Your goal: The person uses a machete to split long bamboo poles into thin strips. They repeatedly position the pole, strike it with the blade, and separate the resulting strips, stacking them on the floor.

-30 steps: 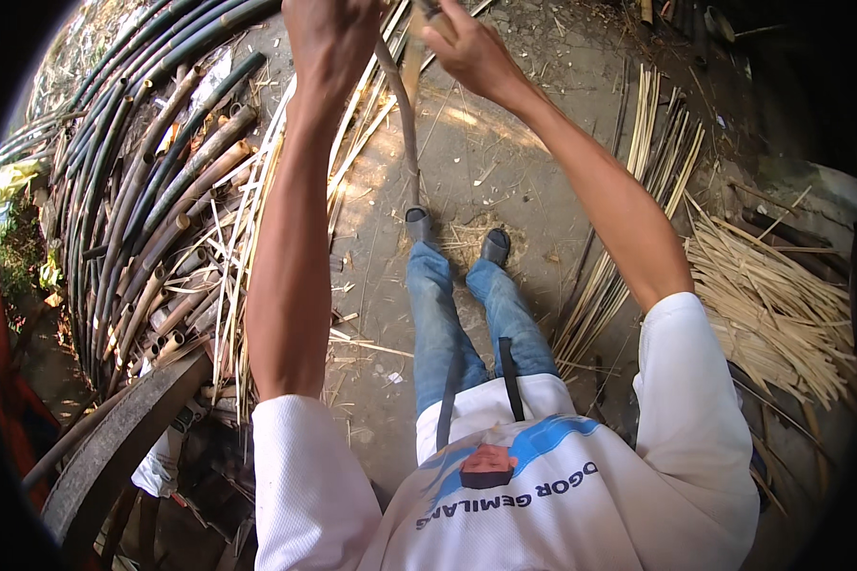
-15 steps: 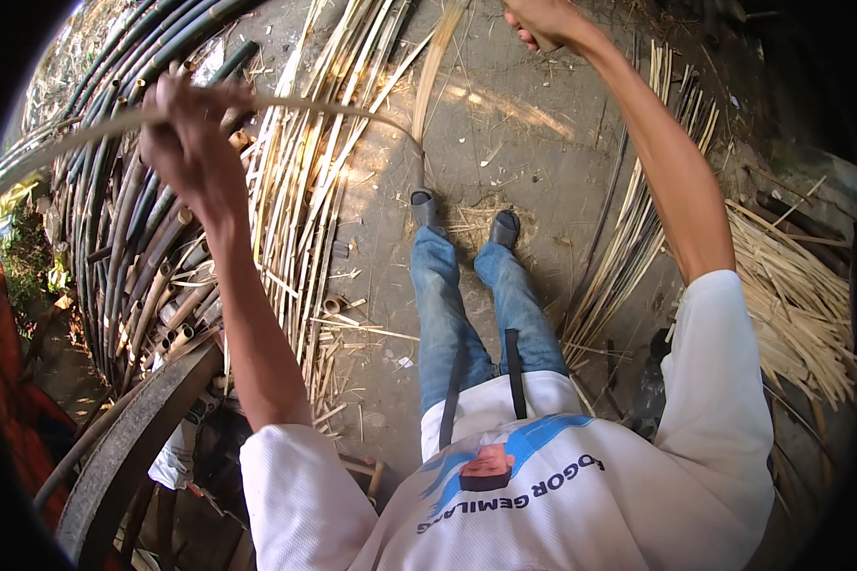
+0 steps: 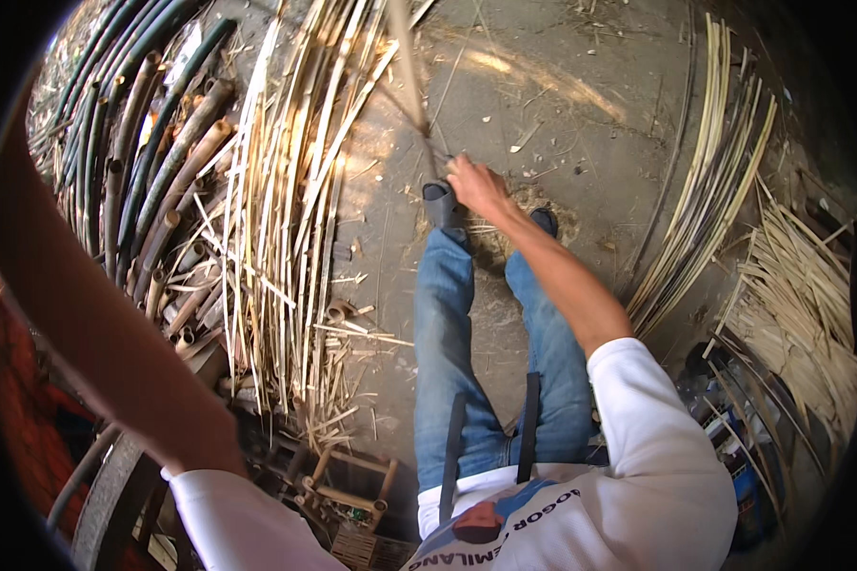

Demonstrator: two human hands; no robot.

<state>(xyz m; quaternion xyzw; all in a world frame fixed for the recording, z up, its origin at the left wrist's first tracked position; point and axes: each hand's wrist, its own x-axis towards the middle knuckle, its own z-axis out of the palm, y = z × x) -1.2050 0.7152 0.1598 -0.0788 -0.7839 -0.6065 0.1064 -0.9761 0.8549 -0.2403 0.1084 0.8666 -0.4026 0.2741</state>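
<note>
1. One hand showing: right hand [image 3: 478, 186], fingers curled, just beside the strip [image 3: 408, 67]; impossible to tell how tightly closed, or on what.
2. Left hand out of view; impossible to tell its spread or hold.
3. Strip blurred, running from near the left shoe [image 3: 439, 197] toward the upper edge.

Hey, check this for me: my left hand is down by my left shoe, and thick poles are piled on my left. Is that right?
Not quite: it's your right hand that is down by your left shoe, as the head view shows. Thick poles are indeed piled on your left.
</note>
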